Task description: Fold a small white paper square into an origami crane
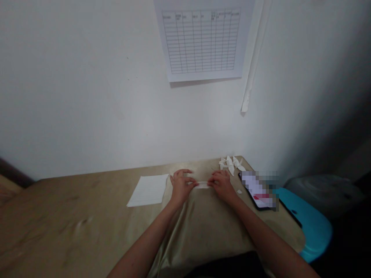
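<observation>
A narrow strip of folded white paper (202, 185) lies low over the cloth-covered table, stretched between my two hands. My left hand (183, 183) pinches its left end between thumb and forefinger, the other fingers raised. At the right end, the fingers of my right hand (220, 183) are closed on the paper. Left of my left hand is a flat stack or sheet of white paper (149, 190). Several folded white paper figures, looking like cranes (231, 163), sit beyond my right hand at the table's back corner.
A phone (257, 193) with its screen lit lies right of my right forearm. Near it is a small white scrap (239, 192). A turquoise stool (315, 220) stands beside the table's right edge. A printed chart (203, 42) hangs on the wall behind.
</observation>
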`<state>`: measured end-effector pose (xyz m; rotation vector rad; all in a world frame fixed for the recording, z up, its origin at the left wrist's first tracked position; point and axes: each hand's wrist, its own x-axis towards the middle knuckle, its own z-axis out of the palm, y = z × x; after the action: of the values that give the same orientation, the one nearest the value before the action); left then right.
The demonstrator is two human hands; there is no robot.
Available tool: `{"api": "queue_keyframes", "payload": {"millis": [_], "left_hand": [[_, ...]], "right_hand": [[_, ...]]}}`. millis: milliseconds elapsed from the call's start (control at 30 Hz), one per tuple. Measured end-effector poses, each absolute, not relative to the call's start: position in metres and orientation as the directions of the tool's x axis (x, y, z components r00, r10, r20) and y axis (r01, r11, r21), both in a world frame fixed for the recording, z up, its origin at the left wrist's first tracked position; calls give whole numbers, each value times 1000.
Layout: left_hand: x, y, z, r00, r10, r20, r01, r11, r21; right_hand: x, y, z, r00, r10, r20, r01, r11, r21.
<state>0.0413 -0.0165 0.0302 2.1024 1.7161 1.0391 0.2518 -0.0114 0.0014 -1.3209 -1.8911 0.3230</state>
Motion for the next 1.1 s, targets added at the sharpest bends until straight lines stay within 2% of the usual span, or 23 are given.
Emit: {"api": "queue_keyframes", "payload": {"millis": [200,533,767,1100], "left_hand": [[38,-15,26,45,919,391,796,-269,542],[46,-21,21,105,913,395,796,-315,517],[52,-21,12,169,903,394,783,-366,502],[47,-20,26,86,924,371,794,-289,534]], "right_hand": [[256,-7,-4,-177,861,476,658,464,-593],[244,-17,-1,-286,824,490,724,521,-453],[243,-21,2,-307,819,485,718,534,-446],[241,-21,3,-288,821,493,726,523,-447]]}}
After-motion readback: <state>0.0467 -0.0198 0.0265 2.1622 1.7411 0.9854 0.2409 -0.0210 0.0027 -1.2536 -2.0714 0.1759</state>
